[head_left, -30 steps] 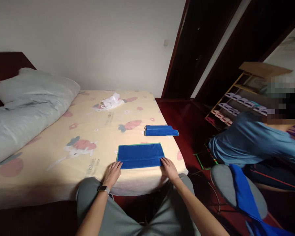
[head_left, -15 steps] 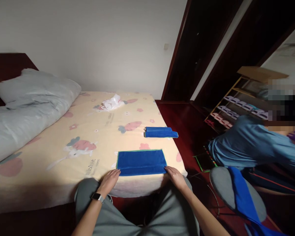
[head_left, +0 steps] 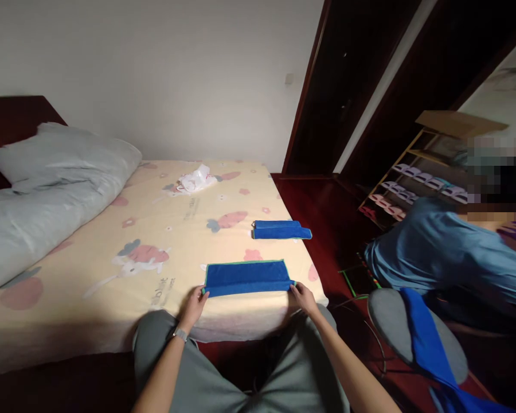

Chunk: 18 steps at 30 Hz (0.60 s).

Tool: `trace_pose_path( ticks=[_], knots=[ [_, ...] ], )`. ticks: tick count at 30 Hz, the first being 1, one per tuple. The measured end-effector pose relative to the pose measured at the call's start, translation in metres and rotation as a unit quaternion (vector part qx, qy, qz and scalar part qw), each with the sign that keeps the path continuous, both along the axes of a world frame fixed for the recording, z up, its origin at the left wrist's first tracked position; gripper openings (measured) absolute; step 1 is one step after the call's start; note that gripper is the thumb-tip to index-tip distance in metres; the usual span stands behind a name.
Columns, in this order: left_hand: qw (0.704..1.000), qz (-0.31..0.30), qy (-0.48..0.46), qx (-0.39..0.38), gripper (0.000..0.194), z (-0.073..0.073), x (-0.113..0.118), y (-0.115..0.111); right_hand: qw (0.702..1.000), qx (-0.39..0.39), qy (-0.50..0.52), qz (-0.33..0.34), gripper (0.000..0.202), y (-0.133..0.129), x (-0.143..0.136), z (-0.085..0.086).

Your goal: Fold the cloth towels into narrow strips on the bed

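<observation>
A blue cloth with green edging (head_left: 247, 275) lies on the near edge of the bed, its front part folded over into a strip. My left hand (head_left: 194, 304) pinches the front left corner of this cloth. At the front right corner, the fingers of my right hand (head_left: 304, 298) are closed on the same cloth. Farther back, a second blue cloth (head_left: 279, 230), folded into a narrow strip, lies at the bed's right edge, touched by neither hand.
The bed (head_left: 90, 310) has a patterned sheet, a grey quilt (head_left: 64, 183) at left and a white plastic bag (head_left: 196, 179). At right are a person in a blue shirt (head_left: 438, 252), a shoe rack (head_left: 406, 166) and a grey stool (head_left: 391, 327) with blue cloth over it.
Both hands have moved a little away from me, carrying the front edge of the near cloth with them. The cloth now looks narrower from front to back.
</observation>
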<state>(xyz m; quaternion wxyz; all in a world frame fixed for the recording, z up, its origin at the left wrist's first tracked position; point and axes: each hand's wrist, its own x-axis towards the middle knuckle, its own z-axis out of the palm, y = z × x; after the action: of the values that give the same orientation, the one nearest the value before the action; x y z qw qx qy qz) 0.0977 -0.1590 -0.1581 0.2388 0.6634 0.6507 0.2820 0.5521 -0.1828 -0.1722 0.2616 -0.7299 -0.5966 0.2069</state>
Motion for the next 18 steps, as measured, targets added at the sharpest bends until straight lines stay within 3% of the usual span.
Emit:
trace_pose_path(
  ticks=[7,12,18],
  knots=[
    [0.995,0.008,0.027,0.098,0.032,-0.001,0.006,0.007,0.993,-0.027,-0.113,-0.014,0.039,0.012,0.0,0.011],
    [0.986,-0.018,0.1,0.133,0.032,-0.003,0.012,0.005,0.967,-0.027,-0.253,0.007,0.037,0.007,-0.007,0.017],
    [0.984,0.008,0.109,0.139,0.034,0.0,0.007,-0.002,0.98,0.013,-0.194,-0.045,0.041,-0.005,-0.018,0.015]
  ],
)
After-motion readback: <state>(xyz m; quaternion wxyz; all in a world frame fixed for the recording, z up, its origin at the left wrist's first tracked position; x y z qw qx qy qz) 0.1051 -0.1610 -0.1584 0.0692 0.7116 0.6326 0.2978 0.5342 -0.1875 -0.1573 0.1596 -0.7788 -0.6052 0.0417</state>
